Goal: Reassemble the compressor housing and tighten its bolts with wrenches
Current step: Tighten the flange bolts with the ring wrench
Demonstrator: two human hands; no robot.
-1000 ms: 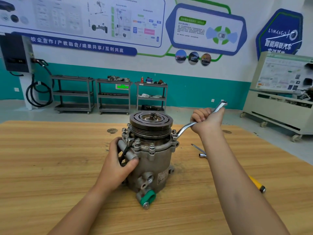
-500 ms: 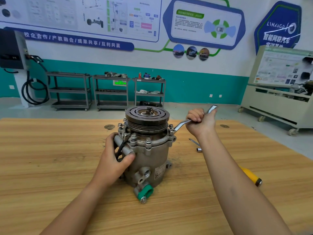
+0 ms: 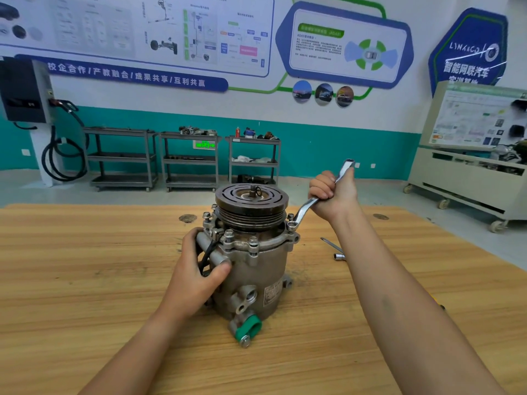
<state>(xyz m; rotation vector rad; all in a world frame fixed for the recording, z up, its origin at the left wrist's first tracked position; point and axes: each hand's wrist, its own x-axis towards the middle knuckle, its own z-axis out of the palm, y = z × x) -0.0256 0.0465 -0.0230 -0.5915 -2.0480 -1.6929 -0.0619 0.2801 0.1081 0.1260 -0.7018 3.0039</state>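
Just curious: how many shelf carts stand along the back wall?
3: left cart, middle cart, right cart, side by side. None looks hidden.

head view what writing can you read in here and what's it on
"校企合作/产教融合/成果共享/互利共赢": blue wall banner
"LYNK&CO" and "智能网联汽车": blue hexagon sign; its lowest line is cut off
Compressor nameplate: too small to read
Wall posters: small print blurred
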